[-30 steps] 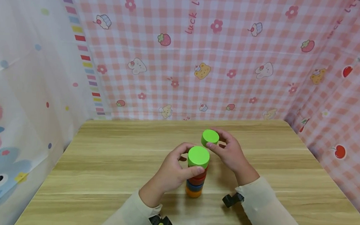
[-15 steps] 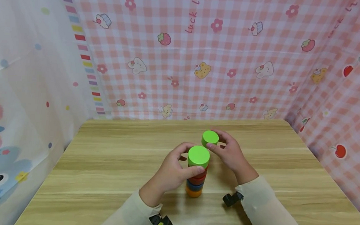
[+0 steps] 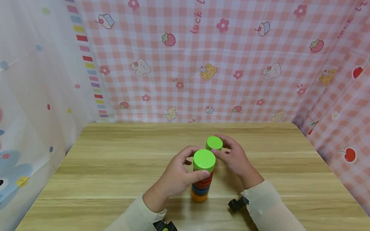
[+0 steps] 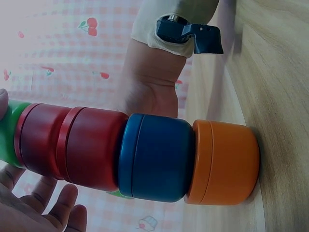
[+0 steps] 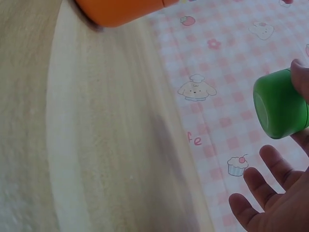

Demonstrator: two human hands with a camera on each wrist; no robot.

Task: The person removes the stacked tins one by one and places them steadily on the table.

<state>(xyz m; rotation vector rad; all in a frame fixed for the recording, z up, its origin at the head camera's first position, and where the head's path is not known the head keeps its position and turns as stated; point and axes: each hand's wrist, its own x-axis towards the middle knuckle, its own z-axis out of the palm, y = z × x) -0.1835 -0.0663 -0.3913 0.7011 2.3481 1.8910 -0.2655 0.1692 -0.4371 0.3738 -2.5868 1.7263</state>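
A stack of small round lidded jars stands upright on the wooden table. From the bottom it has an orange jar (image 4: 227,162), a blue jar (image 4: 159,157), two red jars (image 4: 94,147) and a green jar (image 3: 204,160) on top. My left hand (image 3: 180,172) holds the top green jar, thumb at its near side and fingers behind. My right hand (image 3: 236,159) grips another green jar (image 5: 277,104) between thumb and fingers, raised off the table just behind and right of the stack's top. Its other fingers spread loosely below it in the right wrist view.
The wood-grain table (image 3: 124,154) extends around the stack on both sides. A pink checked curtain (image 3: 187,60) hangs along its back edge and right side, a white patterned one (image 3: 25,88) on the left. Black camera mounts (image 3: 238,204) sit at both wrists.
My right hand has moved slightly left and nearer with its green jar, which comes closer to the stack's top. The left hand and the stack have stayed still.
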